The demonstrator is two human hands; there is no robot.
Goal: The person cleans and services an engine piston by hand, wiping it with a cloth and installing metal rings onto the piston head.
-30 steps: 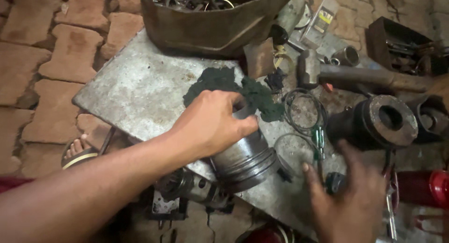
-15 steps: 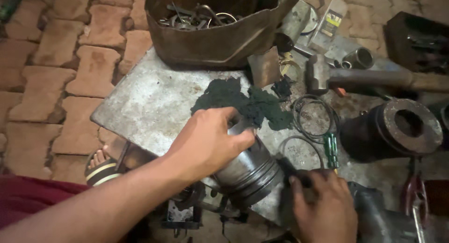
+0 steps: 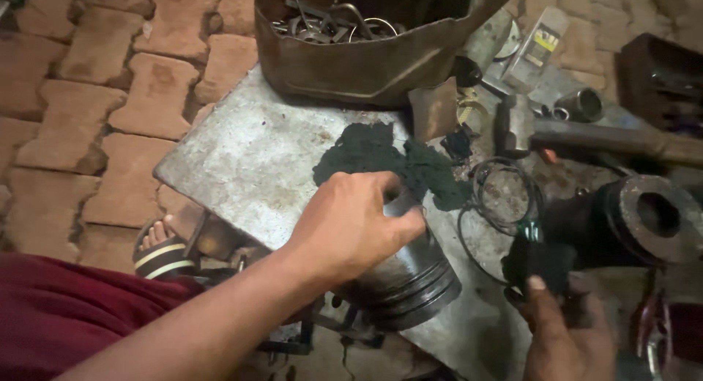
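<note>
On the grey metal plate the left hand clasps a ringed metal piston lying on its side near the plate's front edge. Beside it — lower right — the right hand grips a small dark object; what it is cannot be told. A dark green rag lies just behind the piston, thin wire rings to its right.

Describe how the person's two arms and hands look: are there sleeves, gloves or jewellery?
Both hands are bare, without gloves. The left hand and its forearm show no sleeve, watch or ring. The right hand is grimy, with dark dirt on the fingers; its wrist is out of view.
</note>
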